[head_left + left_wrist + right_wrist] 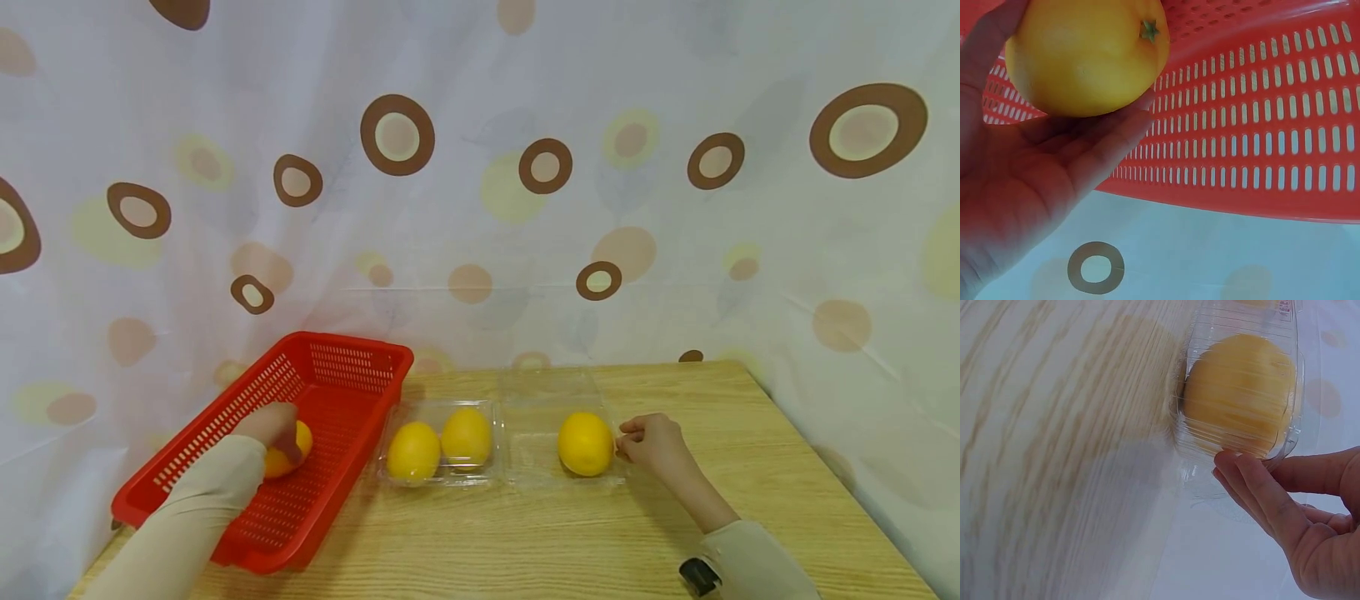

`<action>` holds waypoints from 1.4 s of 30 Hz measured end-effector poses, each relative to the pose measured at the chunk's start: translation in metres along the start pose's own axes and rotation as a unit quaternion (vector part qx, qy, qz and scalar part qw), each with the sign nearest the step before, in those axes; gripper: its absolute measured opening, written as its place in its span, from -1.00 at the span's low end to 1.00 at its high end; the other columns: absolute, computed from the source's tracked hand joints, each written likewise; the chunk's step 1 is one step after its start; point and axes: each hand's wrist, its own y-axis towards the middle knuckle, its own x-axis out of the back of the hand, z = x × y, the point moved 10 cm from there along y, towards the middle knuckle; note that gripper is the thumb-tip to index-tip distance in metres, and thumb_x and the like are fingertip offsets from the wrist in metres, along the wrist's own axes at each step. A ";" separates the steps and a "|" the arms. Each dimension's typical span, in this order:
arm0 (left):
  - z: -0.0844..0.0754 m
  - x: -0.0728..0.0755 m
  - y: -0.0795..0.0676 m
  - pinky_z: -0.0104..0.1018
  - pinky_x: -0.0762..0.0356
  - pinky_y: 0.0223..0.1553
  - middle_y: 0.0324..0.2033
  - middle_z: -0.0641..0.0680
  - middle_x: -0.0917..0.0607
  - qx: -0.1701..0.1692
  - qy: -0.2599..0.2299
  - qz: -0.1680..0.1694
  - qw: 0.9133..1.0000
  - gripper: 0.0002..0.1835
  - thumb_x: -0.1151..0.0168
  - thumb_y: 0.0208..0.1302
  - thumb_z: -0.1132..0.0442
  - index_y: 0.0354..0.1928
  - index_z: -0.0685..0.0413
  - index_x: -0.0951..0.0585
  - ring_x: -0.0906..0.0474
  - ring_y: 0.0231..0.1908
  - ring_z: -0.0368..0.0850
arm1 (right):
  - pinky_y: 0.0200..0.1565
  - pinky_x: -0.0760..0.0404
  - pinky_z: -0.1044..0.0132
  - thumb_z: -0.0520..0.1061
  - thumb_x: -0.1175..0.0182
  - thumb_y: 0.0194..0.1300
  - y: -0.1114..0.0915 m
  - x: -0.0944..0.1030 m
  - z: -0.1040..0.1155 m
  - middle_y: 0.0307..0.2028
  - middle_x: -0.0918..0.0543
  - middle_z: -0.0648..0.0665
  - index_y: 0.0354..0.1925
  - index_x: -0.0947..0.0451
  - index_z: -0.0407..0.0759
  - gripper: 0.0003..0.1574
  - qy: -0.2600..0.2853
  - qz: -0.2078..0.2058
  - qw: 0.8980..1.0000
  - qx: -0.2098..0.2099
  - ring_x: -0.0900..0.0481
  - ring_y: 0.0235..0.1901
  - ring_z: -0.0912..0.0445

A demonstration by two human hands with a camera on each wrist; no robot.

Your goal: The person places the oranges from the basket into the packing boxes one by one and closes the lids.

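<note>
Basically three oranges (585, 443) boxed, fourth orange (1088, 56) probably to go: left hand (1029, 178) grips it in red basket (1235, 200), right hand (656, 446) pinches clear box (528, 454).

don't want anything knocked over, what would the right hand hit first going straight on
The near end of the clear box, which the right hand seems to touch, though depth is hard to judge. Next in line is the yellow fruit inside.

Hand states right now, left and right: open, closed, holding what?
Left hand: closed around an orange inside the red plastic basket.
Right hand: pinching the edge of a clear plastic container.
</note>
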 end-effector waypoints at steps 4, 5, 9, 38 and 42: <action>-0.001 -0.001 0.001 0.00 -0.47 -0.16 -0.37 0.12 -0.55 -0.011 -0.008 -0.012 1.000 -0.64 -0.51 -0.11 0.34 -0.27 0.25 -0.54 -0.42 -0.31 0.04 | -0.42 -0.65 0.26 -0.41 -0.20 0.17 0.001 0.001 0.001 -0.39 -0.67 -0.39 -0.14 -0.51 -0.68 -0.68 -0.010 -0.005 1.000 0.006 -0.69 -0.39 -0.14; -0.002 -0.002 0.002 -0.01 -0.47 -0.17 -0.37 0.12 -0.55 -0.012 -0.006 -0.013 1.000 -0.63 -0.51 -0.11 0.34 -0.26 0.25 -0.54 -0.42 -0.31 0.04 | -0.41 -0.65 0.26 -0.41 -0.20 0.17 0.001 0.001 0.002 -0.39 -0.67 -0.39 -0.15 -0.51 -0.68 -0.68 -0.014 -0.007 1.000 0.008 -0.69 -0.40 -0.14; -0.001 -0.005 0.007 -0.03 -0.48 -0.18 -0.35 0.13 -0.55 -0.016 0.010 -0.007 1.000 -0.60 -0.50 -0.10 0.33 -0.21 0.28 -0.54 -0.43 -0.31 0.05 | -0.42 -0.65 0.25 -0.41 -0.20 0.16 0.002 0.001 0.002 -0.41 -0.68 -0.38 -0.16 -0.51 -0.68 -0.69 -0.016 -0.009 1.000 0.016 -0.69 -0.41 -0.14; -0.018 0.022 0.014 -0.17 -0.43 -0.37 -0.53 0.10 -0.49 -0.050 0.022 -0.091 0.994 -0.57 -0.48 -0.16 0.14 -0.35 0.26 -0.50 -0.41 -0.47 0.01 | -0.39 -0.66 0.23 -0.42 -0.18 0.17 -0.002 0.000 0.004 -0.40 -0.67 -0.39 -0.14 -0.50 -0.69 -0.69 -0.013 -0.006 1.000 0.001 -0.69 -0.40 -0.14; -0.031 0.030 0.008 -0.07 -0.43 -0.27 -0.46 0.18 -0.44 -0.064 0.033 -0.122 0.990 -0.44 -0.47 -0.16 0.09 -0.28 0.36 -0.42 -0.37 -0.38 0.10 | -0.39 -0.65 0.23 -0.42 -0.18 0.17 -0.002 0.000 0.004 -0.39 -0.67 -0.39 -0.14 -0.50 -0.69 -0.69 -0.014 -0.007 1.000 0.002 -0.69 -0.39 -0.14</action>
